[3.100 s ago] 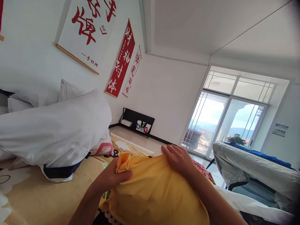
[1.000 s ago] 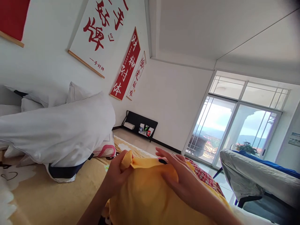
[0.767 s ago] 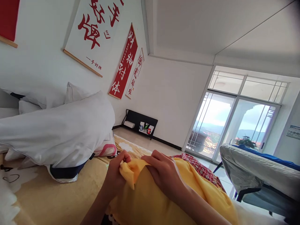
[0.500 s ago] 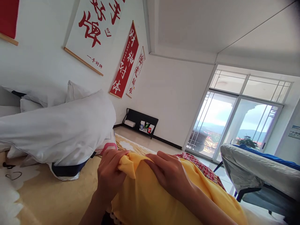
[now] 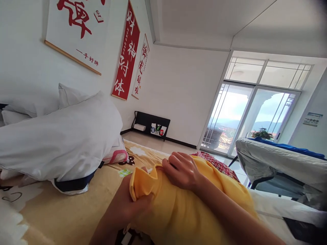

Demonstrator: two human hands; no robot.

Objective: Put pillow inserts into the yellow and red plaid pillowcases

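Note:
A large piece of yellow cloth [image 5: 176, 211] spreads over the bed in front of me, its far edge gathered between my hands. My left hand [image 5: 130, 197] is closed on the bunched left end of that edge, thumb across the fold. A little to the right, my right hand [image 5: 182, 170] grips the same edge with curled fingers. Whether the cloth is a garment or a cover, I cannot tell. Red plaid cloth [image 5: 214, 166] shows beyond it on the right.
White pillows [image 5: 76, 139] are heaped on the left of the patterned tan bedding [image 5: 63, 214]. At the right stands a table [image 5: 278, 156] under a pale cover, with a chair [image 5: 283, 185] beside it. A low black shelf [image 5: 150, 119] stands by the far wall.
My left hand has turned and lowered slightly, so the cloth's end now folds up over its fingers. My right hand has shifted slightly up and right. The view has tilted down.

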